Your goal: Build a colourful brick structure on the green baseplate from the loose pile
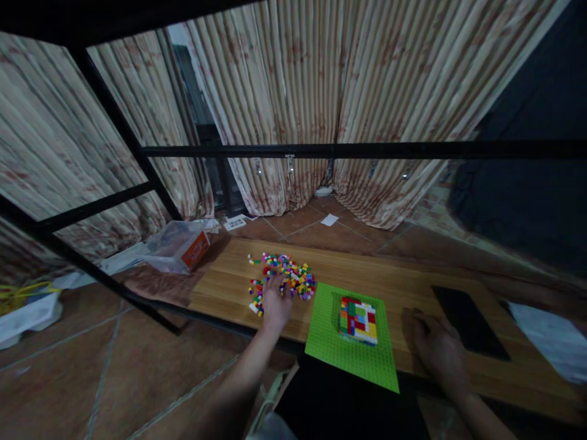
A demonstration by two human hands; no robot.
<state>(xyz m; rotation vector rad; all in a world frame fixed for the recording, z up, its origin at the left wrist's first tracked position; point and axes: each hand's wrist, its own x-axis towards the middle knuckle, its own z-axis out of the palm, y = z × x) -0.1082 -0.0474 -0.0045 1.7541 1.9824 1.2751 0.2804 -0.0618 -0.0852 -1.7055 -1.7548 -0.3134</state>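
Note:
My left hand reaches into a loose pile of small coloured building bricks, its fingers apart and touching the bricks. No brick can be seen held in it. To the right of the pile lies a green baseplate, which juts over the table's front edge. A low, roughly square block of joined bricks in red, white, yellow, green and blue sits on the plate. Right of the plate, my right hand rests on the table with its fingers curled in; whatever may be inside is hidden.
The wooden table also carries a flat black panel and a white sheet at the right. Beyond its left end stands a clear plastic box with an orange label. A black metal bar crosses before the curtains.

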